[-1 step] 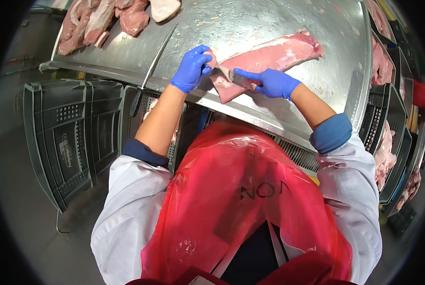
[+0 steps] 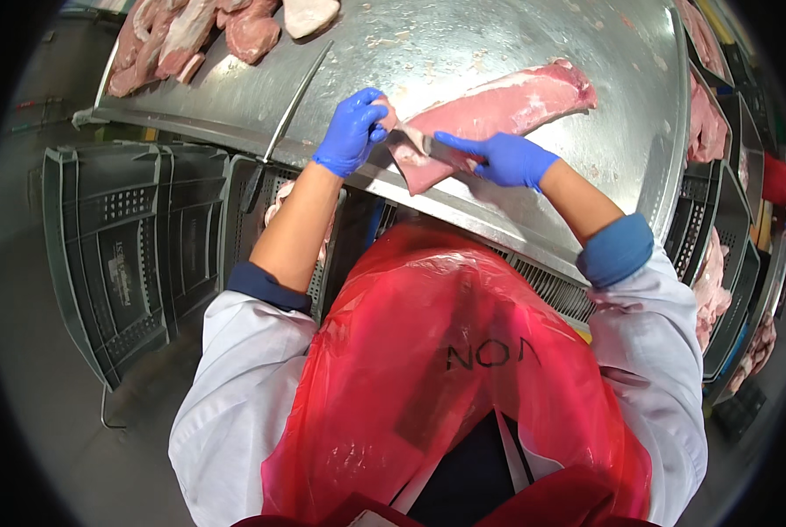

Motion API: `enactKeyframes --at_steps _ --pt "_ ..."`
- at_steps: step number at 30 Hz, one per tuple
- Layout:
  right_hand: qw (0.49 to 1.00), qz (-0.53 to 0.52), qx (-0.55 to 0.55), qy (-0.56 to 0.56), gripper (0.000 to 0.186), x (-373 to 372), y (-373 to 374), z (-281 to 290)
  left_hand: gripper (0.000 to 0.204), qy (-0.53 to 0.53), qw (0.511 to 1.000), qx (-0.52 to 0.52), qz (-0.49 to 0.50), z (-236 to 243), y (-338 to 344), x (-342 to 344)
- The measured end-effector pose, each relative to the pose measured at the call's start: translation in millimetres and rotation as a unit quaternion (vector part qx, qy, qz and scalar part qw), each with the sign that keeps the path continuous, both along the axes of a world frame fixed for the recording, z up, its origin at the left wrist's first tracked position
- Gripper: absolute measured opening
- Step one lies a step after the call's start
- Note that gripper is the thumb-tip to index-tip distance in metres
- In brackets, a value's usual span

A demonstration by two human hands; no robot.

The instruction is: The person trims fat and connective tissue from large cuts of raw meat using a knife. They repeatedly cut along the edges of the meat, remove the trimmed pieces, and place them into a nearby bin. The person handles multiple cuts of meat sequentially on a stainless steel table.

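A long pink slab of meat (image 2: 511,105) with white fat lies on the steel table (image 2: 639,158). My left hand (image 2: 351,132), in a blue glove, is closed on a small flap of meat (image 2: 382,111) at the slab's left end. In my right hand (image 2: 503,158), also gloved in blue, is a knife (image 2: 428,145) with its blade against that end of the slab; my index finger lies along it and the handle is mostly hidden. A long steel rod with a dark handle (image 2: 292,110) rests across the table's edge left of my left hand.
Several meat pieces (image 2: 182,35) lie at the table's back left, with a paler piece (image 2: 310,15) beside them. Dark grey crates (image 2: 103,246) stand below at the left. More crates with meat (image 2: 709,290) line the right side. A red plastic apron (image 2: 454,369) covers my front.
Both my hands have shifted very slightly downward in the picture, along with the table and the slab. My grips look the same.
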State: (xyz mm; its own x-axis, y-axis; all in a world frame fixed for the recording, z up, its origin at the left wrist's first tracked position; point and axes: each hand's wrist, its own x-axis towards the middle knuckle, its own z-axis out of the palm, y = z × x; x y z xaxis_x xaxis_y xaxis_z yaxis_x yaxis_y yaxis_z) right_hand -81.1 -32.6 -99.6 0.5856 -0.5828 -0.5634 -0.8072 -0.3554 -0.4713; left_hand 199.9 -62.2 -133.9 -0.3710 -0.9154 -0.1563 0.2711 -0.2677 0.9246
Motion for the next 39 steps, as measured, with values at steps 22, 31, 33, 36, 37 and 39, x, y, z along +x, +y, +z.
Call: enactKeyframes --at_steps 22,31,33,36,37,39 --pt "0.922 -0.245 0.226 -0.194 0.081 47 69 11 0.040 -0.088 0.969 -0.016 0.231 61 157 175" --pt "0.885 -0.460 -0.060 -0.032 0.080 -130 -64 7 0.047 -0.760 0.646 0.030 -0.066 -43 186 258" --pt "0.895 -0.442 -0.053 0.009 0.081 -129 -85 6 0.065 -0.696 0.715 -0.006 -0.072 -24 151 203" --pt "0.901 -0.432 0.005 0.042 0.081 -133 -90 6 0.068 -0.543 0.818 -0.187 -0.003 -37 111 117" --pt "0.900 -0.432 0.035 0.047 0.081 -134 -88 6 0.073 -0.570 0.778 -0.261 -0.026 -31 96 86" --pt "0.892 -0.438 0.112 -0.019 0.081 -131 -68 26 0.079 -0.485 0.822 -0.297 -0.011 -42 76 41"
